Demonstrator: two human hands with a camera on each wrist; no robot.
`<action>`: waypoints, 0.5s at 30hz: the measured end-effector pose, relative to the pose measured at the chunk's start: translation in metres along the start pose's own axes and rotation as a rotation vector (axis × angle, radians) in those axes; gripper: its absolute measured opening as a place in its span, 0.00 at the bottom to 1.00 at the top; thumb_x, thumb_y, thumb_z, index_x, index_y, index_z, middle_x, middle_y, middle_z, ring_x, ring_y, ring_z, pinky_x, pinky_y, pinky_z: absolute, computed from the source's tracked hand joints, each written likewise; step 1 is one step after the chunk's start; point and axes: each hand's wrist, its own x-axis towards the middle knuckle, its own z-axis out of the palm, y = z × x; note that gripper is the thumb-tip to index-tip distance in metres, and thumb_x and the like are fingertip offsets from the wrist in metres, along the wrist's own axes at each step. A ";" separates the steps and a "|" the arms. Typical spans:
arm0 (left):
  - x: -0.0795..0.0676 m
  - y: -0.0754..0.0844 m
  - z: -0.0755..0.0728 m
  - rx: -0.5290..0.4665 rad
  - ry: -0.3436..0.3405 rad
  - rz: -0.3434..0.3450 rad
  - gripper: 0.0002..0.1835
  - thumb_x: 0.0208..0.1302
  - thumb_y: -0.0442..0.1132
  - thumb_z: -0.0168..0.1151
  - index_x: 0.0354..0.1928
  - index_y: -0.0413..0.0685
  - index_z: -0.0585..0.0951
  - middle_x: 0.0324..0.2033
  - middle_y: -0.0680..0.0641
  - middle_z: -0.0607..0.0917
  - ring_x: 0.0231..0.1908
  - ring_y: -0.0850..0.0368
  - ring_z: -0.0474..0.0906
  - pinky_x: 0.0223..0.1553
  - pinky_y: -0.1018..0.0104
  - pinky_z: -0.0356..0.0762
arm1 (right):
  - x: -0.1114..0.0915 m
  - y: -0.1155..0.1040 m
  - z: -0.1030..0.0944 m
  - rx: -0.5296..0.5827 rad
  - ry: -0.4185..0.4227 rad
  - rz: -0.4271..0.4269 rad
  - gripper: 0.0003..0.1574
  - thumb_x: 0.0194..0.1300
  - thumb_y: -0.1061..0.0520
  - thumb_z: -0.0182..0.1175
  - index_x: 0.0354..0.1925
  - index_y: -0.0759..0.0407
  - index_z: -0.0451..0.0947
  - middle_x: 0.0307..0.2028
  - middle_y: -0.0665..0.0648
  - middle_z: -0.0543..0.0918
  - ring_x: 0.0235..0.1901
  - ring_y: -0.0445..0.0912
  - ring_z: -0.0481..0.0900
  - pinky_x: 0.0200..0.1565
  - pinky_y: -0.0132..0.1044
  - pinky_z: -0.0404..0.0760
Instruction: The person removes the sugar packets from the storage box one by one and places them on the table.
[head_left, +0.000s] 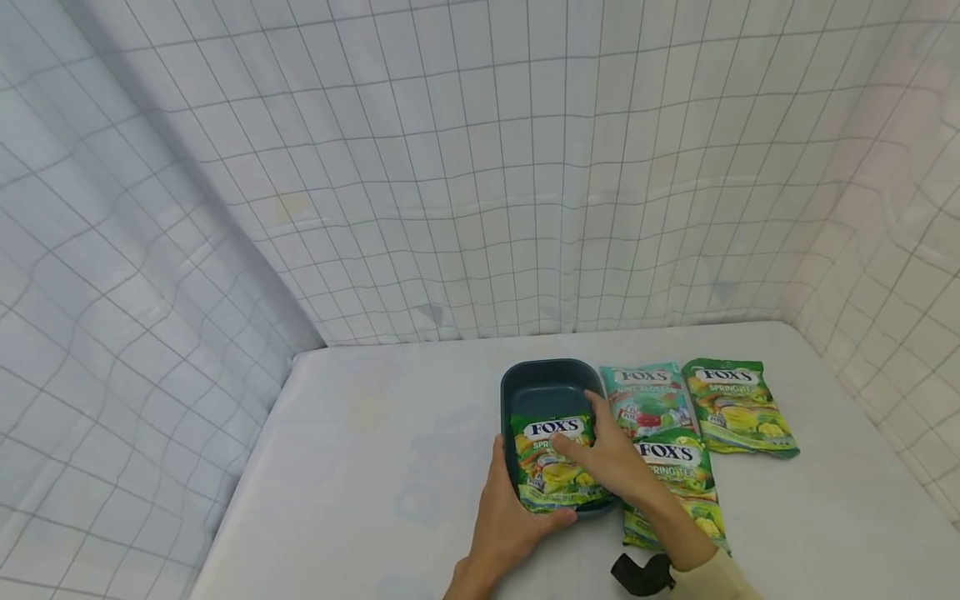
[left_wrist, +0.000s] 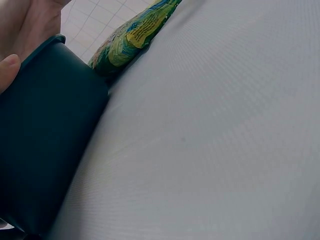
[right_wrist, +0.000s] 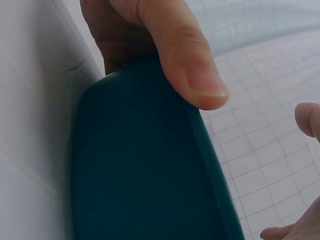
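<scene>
A dark teal tray (head_left: 551, 396) sits on the white table with a green Fox's Spring Tea candy bag (head_left: 555, 477) lying in its near part. My left hand (head_left: 510, 517) grips the tray from the near left, fingers along the left side and thumb at the near rim. Over the bag is my right hand (head_left: 611, 458), thumb on its upper printed face and index finger stretched toward the tray's right rim. The other fingers of that hand are hidden. The tray's outer wall (left_wrist: 45, 130) fills the left of the left wrist view.
Right of the tray lie a turquoise Fox's Mint Blossom bag (head_left: 647, 404) and two more green Spring Tea bags, one at the far right (head_left: 742, 408) and one partly under my right forearm (head_left: 678, 479). Grid-patterned white curtains (head_left: 510, 167) surround the table.
</scene>
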 end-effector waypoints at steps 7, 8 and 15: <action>-0.001 0.000 0.000 0.002 0.000 0.000 0.74 0.42 0.63 0.84 0.82 0.50 0.44 0.62 0.52 0.75 0.54 0.59 0.77 0.54 0.56 0.77 | 0.001 0.002 0.005 -0.055 0.013 0.032 0.66 0.66 0.33 0.65 0.81 0.57 0.38 0.76 0.73 0.53 0.69 0.73 0.61 0.61 0.73 0.64; -0.001 0.000 0.000 0.002 -0.001 -0.001 0.74 0.42 0.62 0.84 0.82 0.50 0.44 0.62 0.52 0.75 0.54 0.59 0.77 0.54 0.56 0.77 | 0.001 0.002 0.006 -0.055 0.011 0.037 0.66 0.67 0.33 0.65 0.81 0.57 0.38 0.76 0.74 0.54 0.68 0.73 0.62 0.60 0.73 0.65; -0.001 0.001 0.000 -0.002 0.003 -0.024 0.75 0.43 0.61 0.84 0.82 0.49 0.42 0.66 0.50 0.72 0.58 0.58 0.75 0.57 0.53 0.75 | 0.003 0.002 0.010 -0.050 0.014 0.058 0.61 0.68 0.38 0.66 0.81 0.60 0.42 0.71 0.75 0.64 0.59 0.67 0.76 0.57 0.68 0.71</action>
